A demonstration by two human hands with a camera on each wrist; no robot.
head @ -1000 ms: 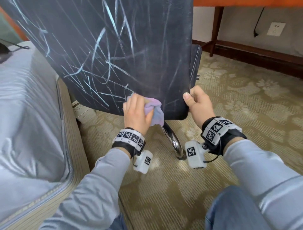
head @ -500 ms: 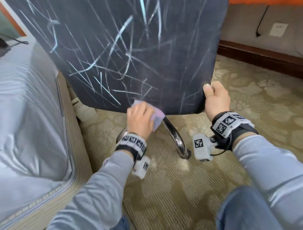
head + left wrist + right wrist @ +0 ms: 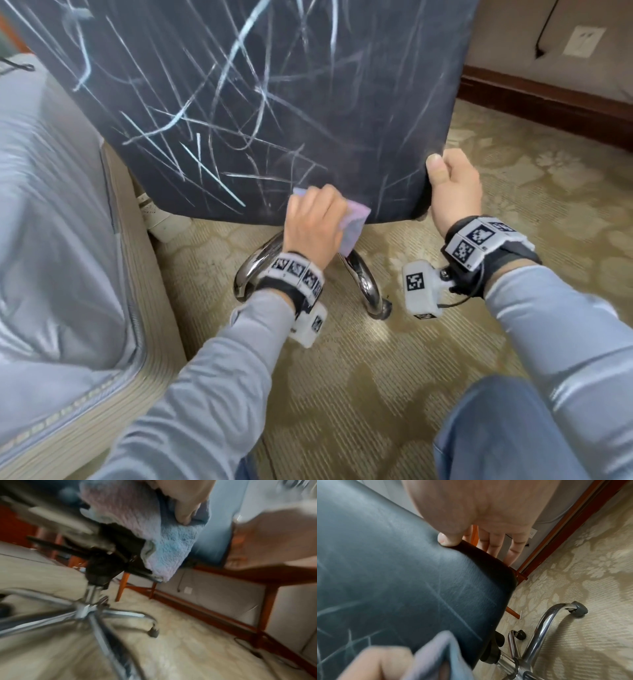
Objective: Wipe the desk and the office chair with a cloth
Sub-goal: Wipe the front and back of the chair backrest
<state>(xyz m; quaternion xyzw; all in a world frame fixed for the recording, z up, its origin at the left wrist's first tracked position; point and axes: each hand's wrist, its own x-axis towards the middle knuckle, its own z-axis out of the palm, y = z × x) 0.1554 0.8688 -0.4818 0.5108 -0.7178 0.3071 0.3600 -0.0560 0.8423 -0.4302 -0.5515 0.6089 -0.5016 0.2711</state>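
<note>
- Left hand [image 3: 313, 222] bunches the soft cloth [image 3: 356, 222] against the chair backrest [image 3: 267, 102], low near its bottom edge.
- Right hand [image 3: 452, 192] clamps the backrest's right edge.
- Cloth looks light and floppy; bunched grip suits it.

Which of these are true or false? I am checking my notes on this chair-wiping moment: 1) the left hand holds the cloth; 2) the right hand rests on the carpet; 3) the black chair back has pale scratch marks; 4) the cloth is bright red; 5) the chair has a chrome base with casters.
1) True: the left hand grips the fluffy lilac and blue cloth at the lower edge of the black leather chair back.
2) False: the right hand grips the chair back's right edge, thumb on its rear face.
3) True.
4) False: it is lilac and pale blue.
5) True: chrome base with casters stands on the patterned carpet.
</note>
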